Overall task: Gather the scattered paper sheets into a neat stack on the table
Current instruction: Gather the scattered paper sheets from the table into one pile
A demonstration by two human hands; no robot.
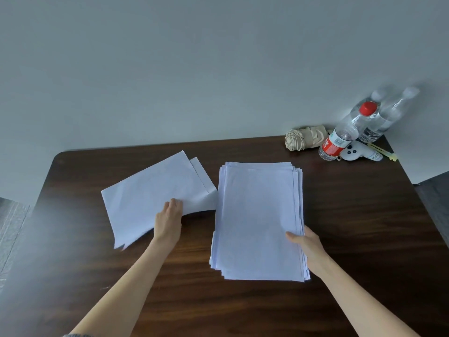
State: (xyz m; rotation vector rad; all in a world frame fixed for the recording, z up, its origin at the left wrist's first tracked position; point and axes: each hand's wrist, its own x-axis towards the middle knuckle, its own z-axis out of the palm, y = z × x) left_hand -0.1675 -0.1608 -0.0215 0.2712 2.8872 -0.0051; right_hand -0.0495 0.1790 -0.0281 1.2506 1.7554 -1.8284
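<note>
A stack of white paper sheets [260, 220] lies in the middle of the dark wooden table [364, 227], its edges slightly uneven. My right hand [307, 246] grips the stack's right edge, thumb on top and fingers underneath. To the left, two or three loose white sheets [150, 198] lie skewed and overlapping; their right corner touches the stack. My left hand [168, 222] holds these loose sheets at their near edge, which lifts slightly off the table.
At the table's far right corner stand clear water bottles [379, 122], one with a red cap and label [340, 137], beside a folded beige umbrella [303, 139] and a small white plush toy [359, 154]. A grey wall rises behind the table.
</note>
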